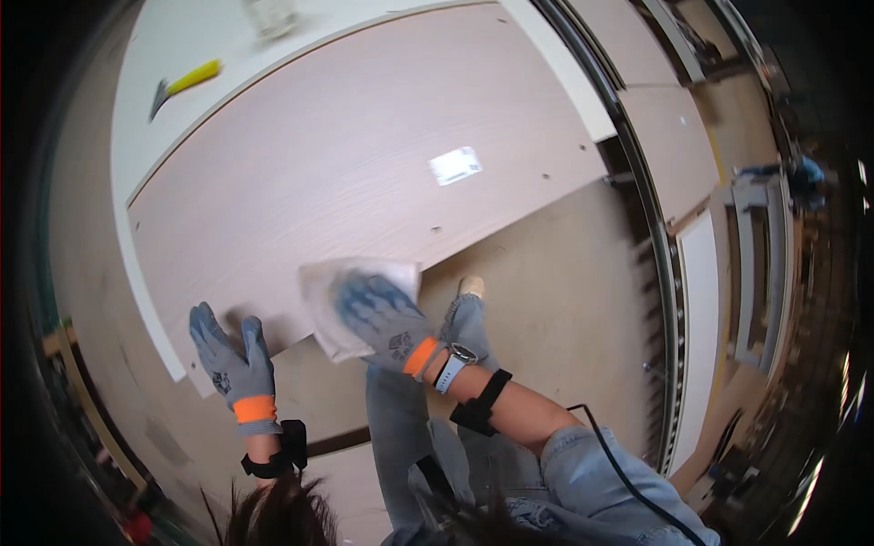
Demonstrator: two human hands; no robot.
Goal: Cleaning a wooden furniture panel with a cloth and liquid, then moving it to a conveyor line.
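The white cloth lies in the lower middle of the frame, on the near edge of the large wood-grain panel, and my right hand lies flat on top of it, fingers spread, pressing and not closing around it. I judge the cloth is light, soft and easy to crumple, so it should be held under a flat palm or pinched at a free corner on its left side; on the smooth panel it may slide easily. My left hand, at the lower left, rests open on the panel edge and grips nothing; both hands wear grey gloves with orange cuffs. The panel looks stiff and heavy, better taken by its long edges. A yellow-handled scraper lies at the upper left on the white surface. A clear object at the top edge is blurred and cut off. The right rim of the frame is dark and bent, and I cannot make out the things there.
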